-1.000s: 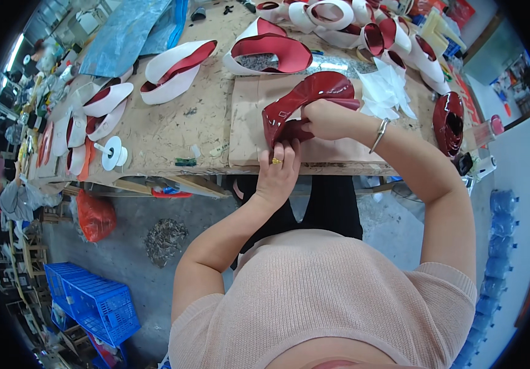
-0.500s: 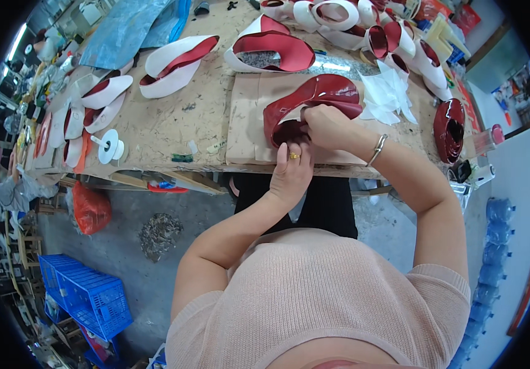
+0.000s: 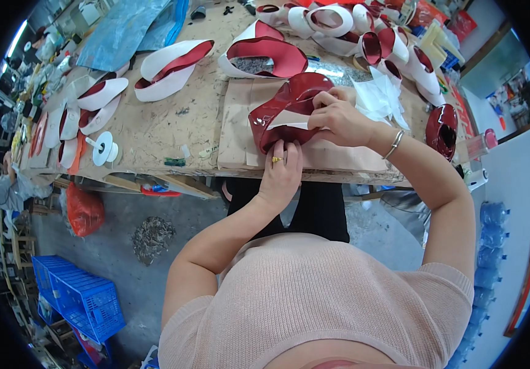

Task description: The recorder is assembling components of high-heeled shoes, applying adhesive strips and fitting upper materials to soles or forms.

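A glossy dark red shoe upper (image 3: 305,87) lies curled on a brown paper-covered board in front of me. A narrow white strip (image 3: 288,119) shows along its inner edge. My left hand (image 3: 282,169) grips the upper's near edge, fingers bent over it and a gold ring on one. At the upper's right side my right hand (image 3: 340,122) is closed, its fingertips pinched at the end of the white strip. The exact point of that pinch is partly hidden by the fingers. Several white pieces with red lining, such as one shoe upper (image 3: 265,52), stand behind.
White paper sheets (image 3: 379,95) lie right of the board. Another stack of dark red uppers (image 3: 442,132) sits at the table's right end, by a clear jar (image 3: 480,144). On the left are a white spool (image 3: 104,149) and blue sheeting (image 3: 131,34). Blue crates (image 3: 80,295) stand on the floor.
My right hand has drawn out of the upper's opening to the right, and the white strip now shows more. The upper has turned and spread slightly; my left hand stays at its near edge.
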{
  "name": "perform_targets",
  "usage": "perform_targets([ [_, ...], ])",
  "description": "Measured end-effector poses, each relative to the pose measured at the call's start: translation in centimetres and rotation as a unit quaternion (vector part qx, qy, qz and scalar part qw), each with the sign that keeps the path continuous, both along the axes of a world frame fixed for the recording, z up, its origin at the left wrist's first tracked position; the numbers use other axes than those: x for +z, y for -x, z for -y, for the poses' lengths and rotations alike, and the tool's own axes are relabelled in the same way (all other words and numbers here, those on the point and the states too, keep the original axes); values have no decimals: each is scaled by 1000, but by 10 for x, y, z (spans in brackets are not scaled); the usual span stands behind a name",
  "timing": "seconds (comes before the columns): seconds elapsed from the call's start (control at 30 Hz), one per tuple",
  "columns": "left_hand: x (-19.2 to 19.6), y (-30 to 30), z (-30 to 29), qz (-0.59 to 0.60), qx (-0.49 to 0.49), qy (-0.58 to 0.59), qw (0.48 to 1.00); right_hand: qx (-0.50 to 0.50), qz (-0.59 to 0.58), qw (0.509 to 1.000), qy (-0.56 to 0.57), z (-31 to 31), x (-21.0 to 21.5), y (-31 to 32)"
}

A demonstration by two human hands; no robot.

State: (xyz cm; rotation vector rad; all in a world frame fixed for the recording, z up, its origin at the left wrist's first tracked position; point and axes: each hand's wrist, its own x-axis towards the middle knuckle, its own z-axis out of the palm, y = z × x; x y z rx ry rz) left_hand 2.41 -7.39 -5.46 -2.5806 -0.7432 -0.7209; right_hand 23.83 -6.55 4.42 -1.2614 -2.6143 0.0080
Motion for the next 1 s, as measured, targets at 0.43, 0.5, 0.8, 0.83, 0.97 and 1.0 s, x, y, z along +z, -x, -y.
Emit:
perform_targets([
  [0.43, 2, 3, 3, -32, 12, 82, 996, -285, -6, 957, 59, 19, -32, 22],
  [0.5, 1, -6, 6, -48, 43, 73, 995, -282, -23, 957, 54, 20, -33, 22],
  [0.8, 3, -24, 7, -40, -6, 53, 998, 37, 158, 987, -10, 7, 22, -19],
  [0.83, 2, -24, 4, -36, -12, 58, 998, 97, 155, 981, -65, 4, 20, -19],
  [0.97, -1, -27, 6, -30, -5, 44, 999, 44, 84, 996, 0, 17, 18, -9],
  [1.0, -2, -28, 6, -33, -1, 42, 999, 0, 47, 999, 4, 19, 12, -9],
])
